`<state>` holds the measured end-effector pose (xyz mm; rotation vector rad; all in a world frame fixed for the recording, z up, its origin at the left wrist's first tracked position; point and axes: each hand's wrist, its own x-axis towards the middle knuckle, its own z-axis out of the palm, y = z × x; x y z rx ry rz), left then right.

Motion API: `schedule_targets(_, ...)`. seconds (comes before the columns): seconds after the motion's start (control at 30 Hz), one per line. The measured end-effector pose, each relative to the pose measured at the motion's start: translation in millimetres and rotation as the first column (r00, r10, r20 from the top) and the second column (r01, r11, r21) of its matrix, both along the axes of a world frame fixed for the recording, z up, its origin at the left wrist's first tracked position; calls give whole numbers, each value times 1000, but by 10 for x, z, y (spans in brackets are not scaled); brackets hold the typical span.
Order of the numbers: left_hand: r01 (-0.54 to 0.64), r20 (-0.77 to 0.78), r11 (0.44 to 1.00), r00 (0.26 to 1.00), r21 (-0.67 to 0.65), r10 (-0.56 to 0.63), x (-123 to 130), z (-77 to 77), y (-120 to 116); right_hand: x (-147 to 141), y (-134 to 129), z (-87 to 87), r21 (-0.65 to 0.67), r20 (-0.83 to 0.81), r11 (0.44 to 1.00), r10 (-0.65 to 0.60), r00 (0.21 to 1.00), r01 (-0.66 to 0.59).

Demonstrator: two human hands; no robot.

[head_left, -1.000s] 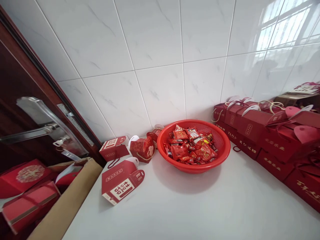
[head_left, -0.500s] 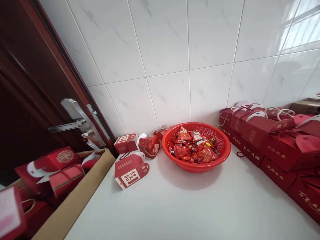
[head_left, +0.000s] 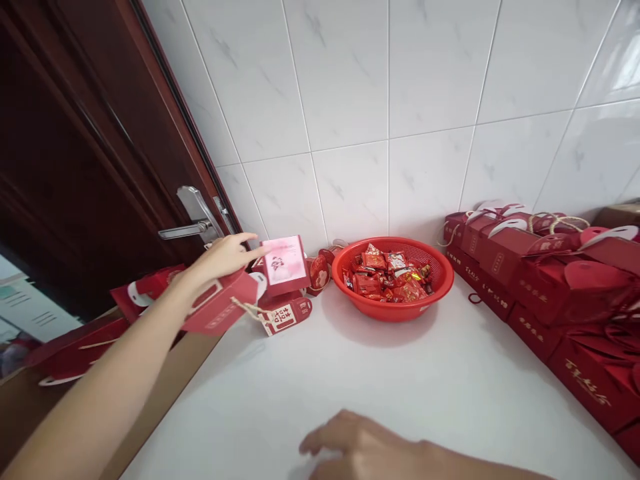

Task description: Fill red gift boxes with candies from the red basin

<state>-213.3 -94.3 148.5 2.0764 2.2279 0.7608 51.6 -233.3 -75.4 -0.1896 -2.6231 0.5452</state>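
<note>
My left hand (head_left: 225,257) is stretched out at the left, over a red gift box (head_left: 220,310) with a rope handle and a white flap. Its fingers bend over the box, partly hidden, and a fingertip reaches a box with a pink-and-white printed face (head_left: 285,261). Whether these two are joined I cannot tell. Just below them on the white table (head_left: 320,373) lies a small red-and-white carton (head_left: 286,317). My right hand (head_left: 360,448) hovers low over the table near the front, slightly blurred, fingers loosely apart and holding nothing.
A red plastic basket (head_left: 395,312) of wrapped sweets (head_left: 385,277) stands near the tiled wall. Stacked red boxes (head_left: 540,287) line the right side. At left, a cardboard carton (head_left: 175,373) holds more red boxes beside a dark door (head_left: 100,120) with a metal handle (head_left: 183,231).
Both hands have come into view. The pink-faced box, earlier at the lower left, appears to have moved over the table with my left hand. The view has shifted left.
</note>
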Motion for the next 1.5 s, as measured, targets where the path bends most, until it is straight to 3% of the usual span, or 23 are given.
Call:
schedule_targets(0.1,99,285,992,952,74,-116,263,-104,36,170,215,475,-154,-162,973,-194,967,169)
schedule_targets(0.2,254,535,946,780,202,-324,514,-246,-19,308,486,845,-303,-323,889,-436,840,344)
schedule_targets(0.33,383,643,845,549,375,-534,919,-495,-132,412,770,1017,-456,-360,767,-623,694,452)
schedule_targets(0.47,373,561,697,416,612,-716,1276,-773,-265,578,820,1076,-502,-238,684,-697,676,529)
schedule_targets(0.6,375,369,502,374,779,-851,1484,-1017,-412,815,758,1203,-412,-221,684,-715,663,601)
schedule_targets(0.73,431,224,382,373,817,-900,1591,-1220,-546,973,685,1309,-282,-192,698,-713,674,658)
schedule_targets(0.87,415,192,336,350,845,-917,1654,-1385,-630,989,612,1333,-153,-69,698,-714,697,700)
schedule_targets(0.97,406,184,314,327,858,-927,1663,-1433,-639,969,580,1339,-146,61,703,-695,716,696)
schedule_targets(1.03,469,141,290,327,834,-935,1640,-1418,-625,976,580,1347,-162,115,698,-689,716,698)
schedule_targets(1.13,676,25,259,336,690,-942,1575,-1356,-603,1030,603,1351,-175,153,689,-687,710,704)
schedule_targets(1.2,813,-41,266,334,518,-942,1535,-1304,-606,1077,627,1341,-179,179,687,-682,709,705)
schedule_targets(1.27,887,-40,351,379,300,-925,1518,-1246,-634,1110,656,1320,-181,217,688,-669,711,703)
schedule_targets(1.37,843,1,537,537,-27,-844,1532,-1148,-706,1110,694,1286,-179,268,676,-665,697,715)
schedule_targets(1.5,730,-18,655,665,-192,-746,1561,-1061,-782,1051,705,1277,-164,288,659,-679,675,734)
